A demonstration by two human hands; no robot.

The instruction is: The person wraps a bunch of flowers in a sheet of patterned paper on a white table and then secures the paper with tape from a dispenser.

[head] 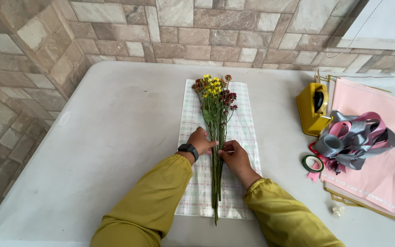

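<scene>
A small bunch of flowers (216, 98) with yellow and dark red blooms and long green stems lies lengthwise on a pale checked sheet of wrapping paper (243, 132) on the white table (115, 132). My left hand (201, 141), with a dark watch on its wrist, pinches the stems from the left at about mid-length. My right hand (235, 153) holds the same stems from the right, fingertips nearly meeting the left hand's. Both arms wear mustard-yellow sleeves. The stem ends reach past the paper's near edge.
At the right stand a yellow tape dispenser (313, 108), a tangle of grey and pink ribbons (355, 139), a green tape roll (312, 163) and pink wrapping sheets (385, 174). A stone-tile wall (206, 27) bounds the table at the back and left.
</scene>
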